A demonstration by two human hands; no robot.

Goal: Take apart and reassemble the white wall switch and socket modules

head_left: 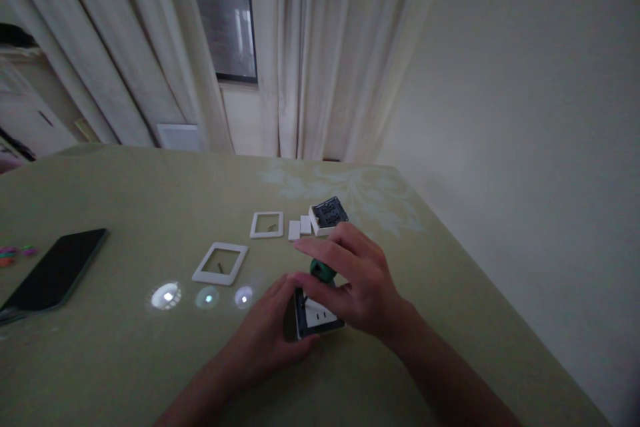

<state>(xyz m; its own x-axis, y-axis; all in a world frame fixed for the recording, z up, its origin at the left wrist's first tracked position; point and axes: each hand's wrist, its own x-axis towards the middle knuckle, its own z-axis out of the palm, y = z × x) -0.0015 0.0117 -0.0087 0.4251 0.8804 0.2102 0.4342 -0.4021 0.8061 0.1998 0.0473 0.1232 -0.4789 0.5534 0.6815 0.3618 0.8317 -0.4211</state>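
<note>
My left hand (267,330) holds a white wall socket (318,317) down on the green tablecloth, fingers curled round its left edge. My right hand (357,280) is closed round a green-handled tool (323,271), likely a screwdriver, standing over the socket's top. Most of the tool is hidden by my fingers. Just beyond my right hand lie a second socket body (329,215), turned back up, and two small white key pieces (299,227).
Two white square frames (220,263) (267,225) lie left of the parts. A dark phone (53,273) rests at the far left, coloured bits (15,253) beside it. The table's right edge (500,307) runs close to a bare wall. Curtains and a window stand behind.
</note>
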